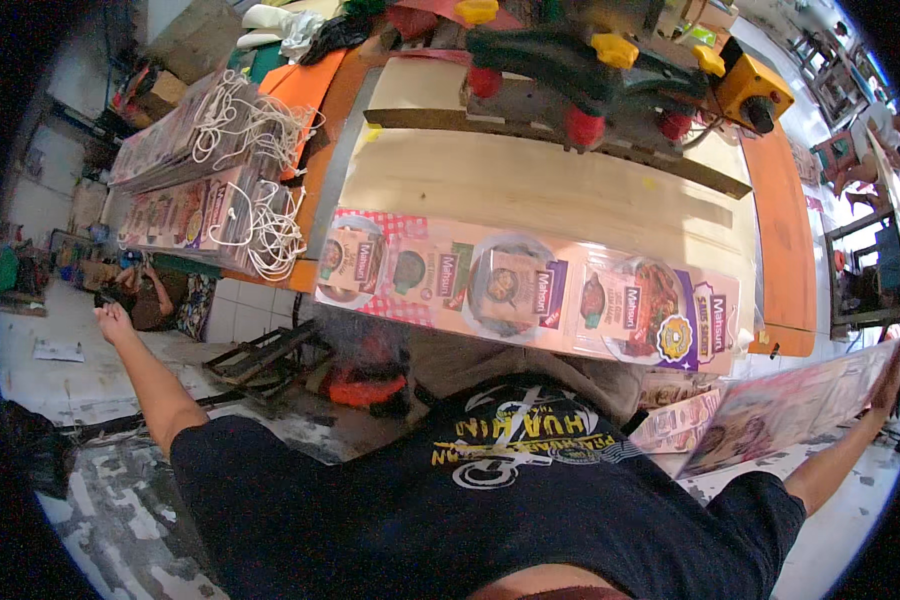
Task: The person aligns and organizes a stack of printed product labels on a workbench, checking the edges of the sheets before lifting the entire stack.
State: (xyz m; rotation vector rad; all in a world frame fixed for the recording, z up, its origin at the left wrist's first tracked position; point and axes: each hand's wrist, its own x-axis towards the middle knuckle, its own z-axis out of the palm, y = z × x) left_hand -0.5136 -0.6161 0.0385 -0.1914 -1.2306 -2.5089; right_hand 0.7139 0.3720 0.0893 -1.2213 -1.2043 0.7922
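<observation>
Left arm: stretched well out to the side, elbow nearly straight, forearm rising toward the hand.
Left hand: the left hand (pixel 113 322) is raised, fingers curled inward (whether the tips meet, I cannot tell), in front of a seated person (pixel 156 303) farther off.
Corded bundles: two stacks of printed packs (pixel 165 215), white cords (pixel 272 228) tangled at their right ends.
Worktable: a printed strip (pixel 515 290) lies along the near edge of a pale board (pixel 530 185); a clamp frame (pixel 610 100) with red and yellow knobs stands behind.
Lower packs: more printed pieces (pixel 675 422) below the table's right end.
Held sheet: a clear-looking printed sheet (pixel 780 405), tilted, beside the table.
Right arm: reaching outward and up; the right hand (pixel 888 375) is clamped on the sheet's outer edge.
</observation>
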